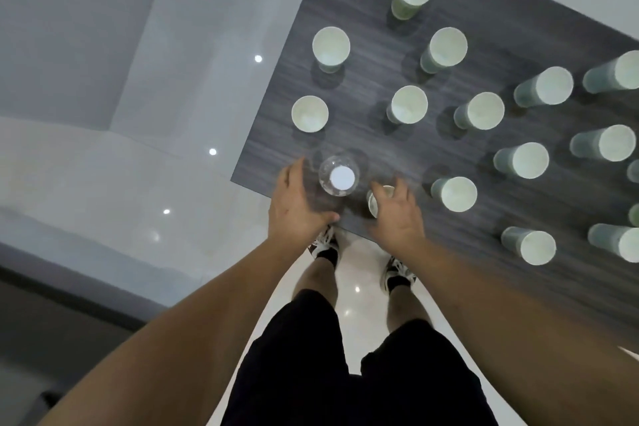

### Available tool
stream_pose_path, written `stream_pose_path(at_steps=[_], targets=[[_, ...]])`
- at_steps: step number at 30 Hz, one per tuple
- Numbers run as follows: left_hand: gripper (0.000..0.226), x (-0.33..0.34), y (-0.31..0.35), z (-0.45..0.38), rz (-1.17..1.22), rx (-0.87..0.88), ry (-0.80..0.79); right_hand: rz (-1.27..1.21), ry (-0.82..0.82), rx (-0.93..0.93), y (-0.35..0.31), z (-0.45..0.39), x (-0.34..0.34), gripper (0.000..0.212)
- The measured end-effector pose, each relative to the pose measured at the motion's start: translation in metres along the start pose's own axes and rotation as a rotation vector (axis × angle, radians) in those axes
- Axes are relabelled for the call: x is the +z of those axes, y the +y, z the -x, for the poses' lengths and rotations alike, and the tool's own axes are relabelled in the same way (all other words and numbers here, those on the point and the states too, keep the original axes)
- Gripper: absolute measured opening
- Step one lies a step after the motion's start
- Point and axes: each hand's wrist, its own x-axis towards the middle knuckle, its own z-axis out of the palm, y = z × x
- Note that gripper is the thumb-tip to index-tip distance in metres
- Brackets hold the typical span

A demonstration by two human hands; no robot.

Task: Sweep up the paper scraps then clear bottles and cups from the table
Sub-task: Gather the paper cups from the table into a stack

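**Two hands reached for a bottle and a cup at the table's near corner**

Seen from above, a person stood at the near left corner of a dark wood-grain table [518, 287]. Many pale green paper cups stood upright across it, spread toward the right and far side. No paper scraps were visible on the table or the pale floor.

The left hand [297, 204] was open, fingers spread, curved beside a clear plastic bottle [339, 178] with a white cap, just left of it; whether it touched the bottle could not be told. The right hand [397, 214] was open too, fingers draped over the near cup [377, 201], hiding most of it. Neither hand clearly held anything yet.

To do this step well, the left hand would likely need to close around the bottle's body below the cap, while the right pinched the cup gently at its wall, since thin paper crushes easily. Lifting straight up should avoid knocking the neighbouring cup [456, 193] just to the right.
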Motion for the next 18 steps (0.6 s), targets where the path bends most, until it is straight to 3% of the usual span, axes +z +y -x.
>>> stream_pose_path(at_steps=[4, 10, 18], targets=[[0.099, -0.015, -0.011, -0.005, -0.025, -0.012, 0.056, -0.127, 0.105, 0.068, -0.004, -0.002, -0.014, 0.056], [0.076, -0.052, -0.001, -0.033, -0.007, 0.011, 0.192, -0.339, 0.340, 0.031, -0.036, -0.026, -0.076, 0.061], [0.077, -0.063, 0.019, -0.090, -0.099, 0.134, 0.127, -0.402, 0.571, 0.114, -0.037, -0.045, -0.109, 0.067]])
